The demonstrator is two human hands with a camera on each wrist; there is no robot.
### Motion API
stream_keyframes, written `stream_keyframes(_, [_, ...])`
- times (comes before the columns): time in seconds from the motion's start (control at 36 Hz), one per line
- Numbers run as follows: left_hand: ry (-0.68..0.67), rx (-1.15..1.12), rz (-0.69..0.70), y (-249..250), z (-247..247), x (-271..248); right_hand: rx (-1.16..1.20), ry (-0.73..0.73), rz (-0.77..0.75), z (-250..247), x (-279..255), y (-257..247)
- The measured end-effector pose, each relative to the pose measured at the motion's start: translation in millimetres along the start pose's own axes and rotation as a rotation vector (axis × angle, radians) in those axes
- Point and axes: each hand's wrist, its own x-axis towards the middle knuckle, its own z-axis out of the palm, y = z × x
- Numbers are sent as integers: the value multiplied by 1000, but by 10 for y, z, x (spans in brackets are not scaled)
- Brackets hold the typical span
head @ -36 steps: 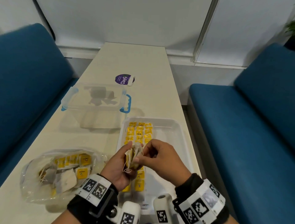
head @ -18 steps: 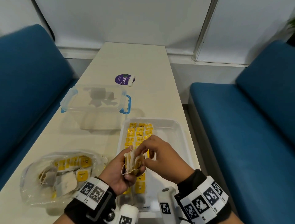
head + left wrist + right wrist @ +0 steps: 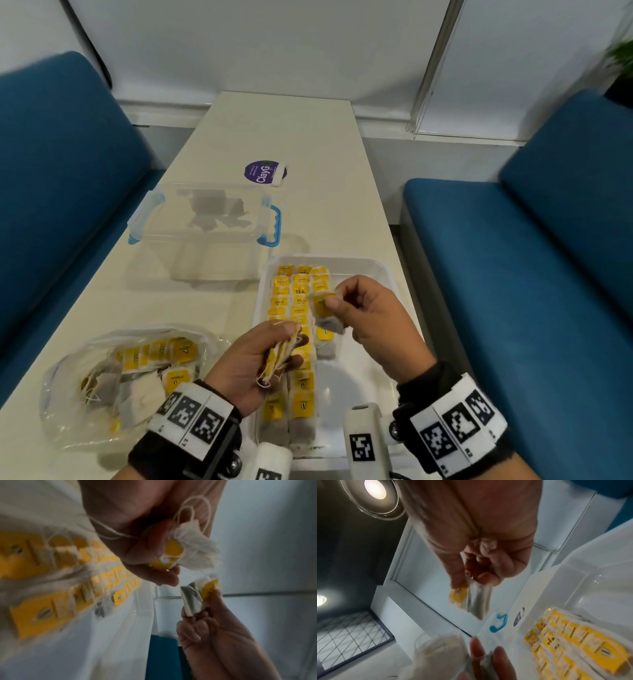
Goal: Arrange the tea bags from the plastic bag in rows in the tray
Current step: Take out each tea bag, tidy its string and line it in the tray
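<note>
Over tray (image 3: 383,274), right hand (image 3: 373,311) (seemingly) pinching tea bag (image 3: 325,310)

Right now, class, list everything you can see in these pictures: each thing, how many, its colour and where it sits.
tray: one, white, near right of table
tea bags in tray: many, yellow-tagged, in rows
plastic bag: one, clear, near left, holding tea bags
clear box: one, blue handles, mid-table
round sticker: one, purple, beyond box
table: one, cream
sofas: two, blue, either side
left hand: holds several tea bags
right hand: pinches one tea bag
</note>
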Motion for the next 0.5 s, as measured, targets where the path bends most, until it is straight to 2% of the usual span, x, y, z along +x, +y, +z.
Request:
stream_keyframes(0.08, [-41, 127, 123, 19, 41, -23, 44, 28, 89, 38, 7, 25])
stream_keyframes(0.17, [-104, 207, 185, 24, 87, -39, 61, 19, 118, 101, 3, 61])
stream_keyframes(0.25, [-114, 294, 205, 14, 83, -38, 64, 24, 130, 155, -6, 71])
stream_keyframes(0.5, [-71, 369, 212, -25, 10, -22, 100, 67, 126, 191, -28, 90])
